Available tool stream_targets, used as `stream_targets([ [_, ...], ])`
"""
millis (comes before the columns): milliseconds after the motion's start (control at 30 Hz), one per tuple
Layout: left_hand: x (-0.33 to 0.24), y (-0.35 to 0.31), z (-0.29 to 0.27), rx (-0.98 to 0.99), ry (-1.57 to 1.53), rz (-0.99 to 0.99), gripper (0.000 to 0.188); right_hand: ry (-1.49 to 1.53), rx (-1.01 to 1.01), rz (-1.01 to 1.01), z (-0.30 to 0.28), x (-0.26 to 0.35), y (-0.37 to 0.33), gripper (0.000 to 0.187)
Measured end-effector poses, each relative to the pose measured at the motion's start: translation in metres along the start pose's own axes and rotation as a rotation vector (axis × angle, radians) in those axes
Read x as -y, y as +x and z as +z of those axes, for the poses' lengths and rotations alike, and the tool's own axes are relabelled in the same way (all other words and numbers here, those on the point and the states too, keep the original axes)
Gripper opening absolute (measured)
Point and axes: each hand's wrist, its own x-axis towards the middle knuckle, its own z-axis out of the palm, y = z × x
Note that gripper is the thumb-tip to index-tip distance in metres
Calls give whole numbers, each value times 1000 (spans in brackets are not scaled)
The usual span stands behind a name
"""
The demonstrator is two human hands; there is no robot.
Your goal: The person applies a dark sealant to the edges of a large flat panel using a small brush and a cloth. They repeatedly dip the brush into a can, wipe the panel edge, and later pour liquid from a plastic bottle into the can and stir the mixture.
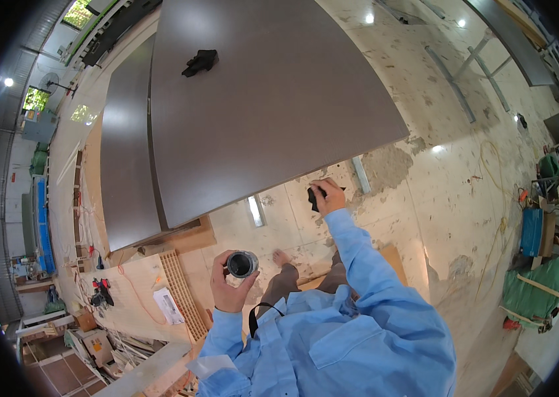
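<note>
Brown board (259, 106) spans the dusty workshop floor (438, 165); my left hand (230, 288) has its fingers clamped round an open tin (242, 264); my right hand (329, 196) pinches a black cloth (312, 196) at the board's near edge.

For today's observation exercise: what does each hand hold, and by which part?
Left hand grips a small round open can around its side wall. Right hand pinches a small black piece; which part cannot be told.
</note>
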Motion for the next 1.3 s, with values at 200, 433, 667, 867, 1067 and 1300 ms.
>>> stream_targets([
  [200,51,10,-65,75,20,45,64,-35,-341,97,20,5,-12,11],
  [433,97,13,-123,131,61,62,64,-150,-350,109,23,-10,-11,10],
  [667,96,11,-134,94,-13,31,63,-184,-285,41,29,-2,-14,10],
  [867,86,7,-123,135,-32,36,64,-157,-5,11,46,14,-27,11],
  [1067,85,-4,-121,159,-26,-24,67,-63,-221,72,44,23,-31,11],
  [1300,93,6,-117,165,-91,1,69,-171,-136,-1,42,27,-28,11],
])
